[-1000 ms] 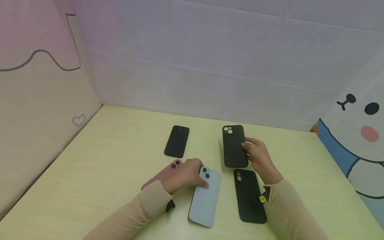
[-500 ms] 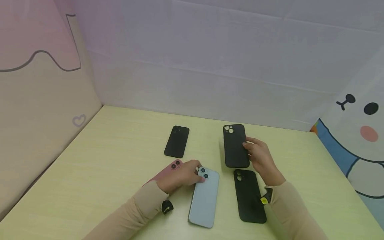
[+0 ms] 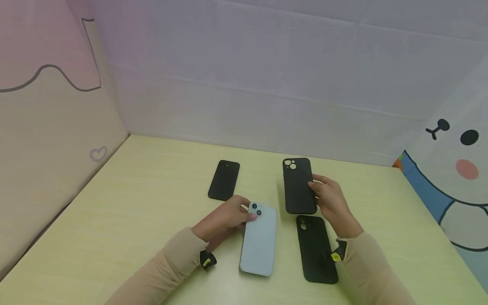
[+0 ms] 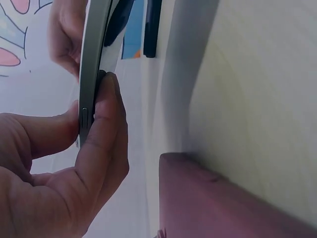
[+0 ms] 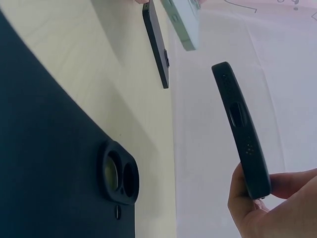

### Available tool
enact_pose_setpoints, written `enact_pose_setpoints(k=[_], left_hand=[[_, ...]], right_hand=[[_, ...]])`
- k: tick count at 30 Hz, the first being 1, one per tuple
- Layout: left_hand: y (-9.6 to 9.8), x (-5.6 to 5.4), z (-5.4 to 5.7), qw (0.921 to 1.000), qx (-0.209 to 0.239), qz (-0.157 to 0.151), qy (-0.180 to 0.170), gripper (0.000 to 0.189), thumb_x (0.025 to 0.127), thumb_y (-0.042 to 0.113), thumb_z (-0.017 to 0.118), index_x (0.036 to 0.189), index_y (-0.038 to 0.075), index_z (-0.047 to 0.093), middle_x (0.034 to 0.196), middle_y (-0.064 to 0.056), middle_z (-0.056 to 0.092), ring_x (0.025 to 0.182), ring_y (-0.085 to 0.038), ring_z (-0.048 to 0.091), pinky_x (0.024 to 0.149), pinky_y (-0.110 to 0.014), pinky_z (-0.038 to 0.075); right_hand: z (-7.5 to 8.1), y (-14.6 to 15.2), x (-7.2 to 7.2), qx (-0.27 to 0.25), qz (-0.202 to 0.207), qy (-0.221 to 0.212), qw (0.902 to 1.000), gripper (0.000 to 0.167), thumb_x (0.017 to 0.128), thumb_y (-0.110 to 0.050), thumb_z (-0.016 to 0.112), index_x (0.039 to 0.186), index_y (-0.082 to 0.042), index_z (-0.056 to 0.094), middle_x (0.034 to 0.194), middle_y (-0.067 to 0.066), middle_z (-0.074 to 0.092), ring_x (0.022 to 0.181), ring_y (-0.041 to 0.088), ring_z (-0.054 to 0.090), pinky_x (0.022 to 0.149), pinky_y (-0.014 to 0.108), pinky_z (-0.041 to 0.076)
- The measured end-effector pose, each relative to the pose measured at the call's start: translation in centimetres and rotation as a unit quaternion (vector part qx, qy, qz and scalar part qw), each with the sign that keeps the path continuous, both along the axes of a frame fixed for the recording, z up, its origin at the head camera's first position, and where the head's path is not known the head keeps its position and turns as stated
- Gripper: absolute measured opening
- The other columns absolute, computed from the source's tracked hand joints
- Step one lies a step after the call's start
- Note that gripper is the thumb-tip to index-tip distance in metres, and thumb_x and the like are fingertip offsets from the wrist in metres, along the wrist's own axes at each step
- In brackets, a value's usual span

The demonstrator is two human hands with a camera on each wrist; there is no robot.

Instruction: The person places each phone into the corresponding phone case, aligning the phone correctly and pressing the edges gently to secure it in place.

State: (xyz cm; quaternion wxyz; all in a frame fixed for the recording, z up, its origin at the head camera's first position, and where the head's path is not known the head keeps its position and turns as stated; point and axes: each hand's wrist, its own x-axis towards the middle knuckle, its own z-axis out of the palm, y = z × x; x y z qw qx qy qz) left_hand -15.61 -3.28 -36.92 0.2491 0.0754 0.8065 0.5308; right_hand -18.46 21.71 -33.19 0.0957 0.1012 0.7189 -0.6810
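My left fingers (image 4: 106,114) pinch the phone (image 3: 260,243), right fingers (image 3: 322,179) the matte case (image 3: 298,188); long axes fore-and-aft, camera-end away.

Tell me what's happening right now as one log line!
left hand: pinches light-blue rectangular phone, raised | right hand: holds black rectangular phone case, raised | phone and case: apart

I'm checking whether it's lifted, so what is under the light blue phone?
Fingers of the left hand are beneath the light blue phone; the left wrist view shows a gap between its held end and the table. From above, the phone hides the table there.
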Motion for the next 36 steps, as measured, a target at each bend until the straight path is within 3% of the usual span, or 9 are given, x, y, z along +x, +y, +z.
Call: enact_pose_setpoints(k=[3, 12, 22, 29, 36], left_hand=[[-0.4, -0.4, 0.2, 0.9995, 0.027, 0.018, 0.002, 0.046, 0.087, 0.007, 0.060, 0.125, -0.012, 0.043, 0.097, -0.017, 0.065, 0.078, -0.019, 0.065, 0.070, -0.034, 0.054], [-1.1, -1.9, 0.4, 0.9971, 0.043, 0.063, 0.006, 0.047, 0.087, 0.008, 0.060, 0.127, -0.011, 0.042, 0.105, -0.019, 0.064, 0.088, -0.021, 0.065, 0.073, -0.034, 0.054], [-1.4, -3.4, 0.3, 0.9912, 0.045, 0.123, 0.015, 0.039, 0.087, 0.011, 0.061, 0.122, -0.006, 0.051, 0.096, -0.017, 0.068, 0.076, -0.019, 0.067, 0.063, -0.027, 0.052], [-1.6, -3.9, 0.6, 0.9872, 0.088, 0.131, 0.021, 0.036, 0.089, 0.008, 0.058, 0.120, -0.008, 0.051, 0.104, -0.021, 0.065, 0.087, -0.024, 0.067, 0.072, -0.032, 0.055], [-1.5, -4.4, 0.9, 0.9827, 0.106, 0.150, 0.020, 0.031, 0.089, 0.008, 0.058, 0.116, -0.007, 0.055, 0.104, -0.022, 0.065, 0.085, -0.025, 0.067, 0.071, -0.033, 0.055]], right_hand=[[0.0, -0.1, 0.1, -0.002, 0.001, 0.002, 1.0000, 0.051, 0.097, -0.007, 0.034, 0.144, 0.000, 0.018, 0.146, 0.022, 0.023, 0.133, 0.033, 0.030, 0.107, 0.044, 0.028], [0.2, -0.6, 0.3, -0.011, 0.001, 0.005, 0.9999, 0.050, 0.097, -0.008, 0.034, 0.144, 0.000, 0.018, 0.146, 0.021, 0.024, 0.131, 0.033, 0.031, 0.105, 0.043, 0.029], [0.0, -1.2, 0.7, -0.031, 0.001, 0.005, 0.9995, 0.051, 0.097, -0.007, 0.034, 0.144, 0.001, 0.017, 0.147, 0.021, 0.021, 0.132, 0.033, 0.029, 0.109, 0.045, 0.026], [-0.5, -1.4, 0.7, -0.034, -0.001, 0.002, 0.9994, 0.050, 0.096, -0.007, 0.036, 0.144, 0.001, 0.020, 0.145, 0.020, 0.026, 0.129, 0.030, 0.034, 0.105, 0.041, 0.030], [-0.8, -1.7, 0.7, -0.032, 0.002, 0.000, 0.9995, 0.050, 0.096, -0.006, 0.037, 0.143, 0.002, 0.022, 0.143, 0.021, 0.028, 0.125, 0.029, 0.038, 0.104, 0.042, 0.032]])
